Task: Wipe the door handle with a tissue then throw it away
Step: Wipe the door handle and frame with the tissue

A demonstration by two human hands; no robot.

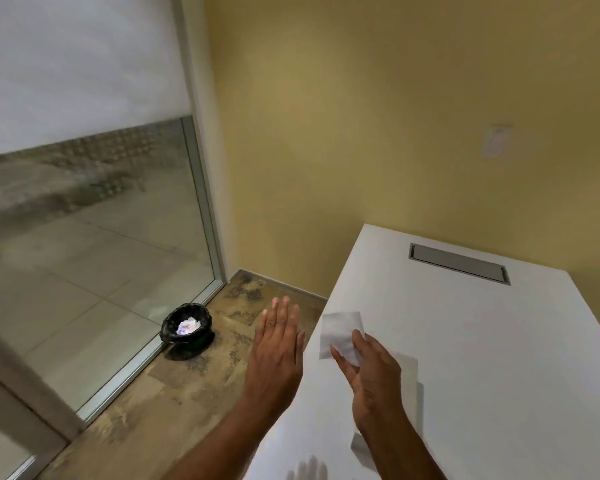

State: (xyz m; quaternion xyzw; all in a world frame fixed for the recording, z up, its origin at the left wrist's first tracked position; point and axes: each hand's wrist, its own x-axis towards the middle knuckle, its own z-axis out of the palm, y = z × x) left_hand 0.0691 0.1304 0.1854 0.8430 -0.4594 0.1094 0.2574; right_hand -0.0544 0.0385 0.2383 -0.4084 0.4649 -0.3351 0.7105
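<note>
My right hand [371, 372] holds a white tissue [340, 332] by its lower edge above the near left part of a white table [482, 341]. More white tissue [411, 372] trails under the hand onto the table. My left hand [278, 344] is flat with fingers together and extended, hovering beside the table's left edge over the floor, holding nothing. A small black-lined bin [186, 328] with crumpled white paper inside stands on the floor by the glass. No door handle is in view.
A glass panel [84, 271] with a metal frame and a lowered white blind fills the left. A yellow wall [361, 133] carries a pale switch plate [496, 141]. The table has a grey cable hatch [459, 263]. The floor is mottled brown tile.
</note>
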